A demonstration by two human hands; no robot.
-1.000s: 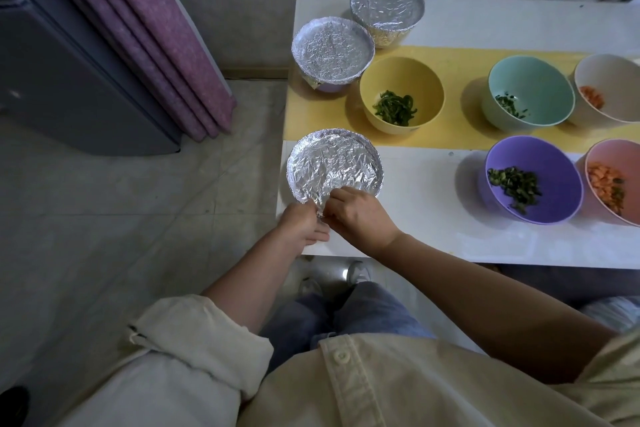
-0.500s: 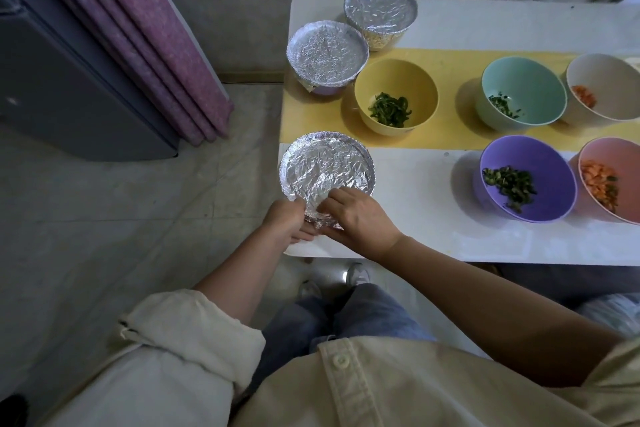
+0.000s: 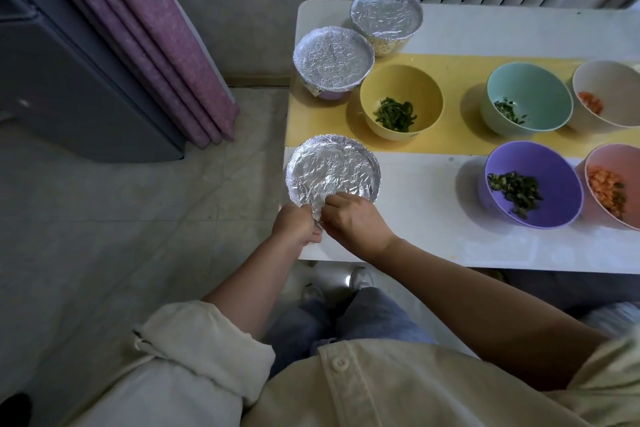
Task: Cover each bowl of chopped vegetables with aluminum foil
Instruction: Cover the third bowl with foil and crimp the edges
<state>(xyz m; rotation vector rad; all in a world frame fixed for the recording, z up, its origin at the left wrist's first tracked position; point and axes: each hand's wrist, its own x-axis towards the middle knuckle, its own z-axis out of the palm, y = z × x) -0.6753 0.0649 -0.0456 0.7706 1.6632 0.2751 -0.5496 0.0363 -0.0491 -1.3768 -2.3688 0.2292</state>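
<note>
Your left hand (image 3: 296, 226) and right hand (image 3: 354, 221) meet, almost touching, at the near rim of the foil-covered bowl (image 3: 333, 173). That bowl sits at the near left corner of the table (image 3: 433, 243). Your right hand's fingers are curled and pinch a foil flap (image 3: 317, 217) at that rim. Your left hand is closed against the same flap from the outer side. Its fingertips are hidden beneath the knuckles, so a pinch there is likely but not confirmed.

Assessment: the step in hand is crimping the last loose fold of this bowl's cover. The rest of the rim reads as tucked down. The next move calls for pressing the flap flat under the rim, letting go, and taking a fresh sheet to an open bowl. No foil roll or spare sheet is in view.

Clearances: the table edge runs directly under your left hand, with bare floor (image 3: 138, 218) beyond it, so the bowl has little margin on that side. To the right of your right hand lies bare tabletop, then the purple bowl (image 3: 533, 184) and the pink bowl (image 3: 613, 180). Beyond your fingertips stands the yellow bowl (image 3: 401, 99) on the yellow runner (image 3: 460, 66), with the mint bowl (image 3: 528, 99) and white bowl (image 3: 606, 90) further right. All five are uncovered. Farthest off, the nearer finished bowl (image 3: 333, 59) and the farther finished bowl (image 3: 386, 15) stand close together at the far left corner.
</note>
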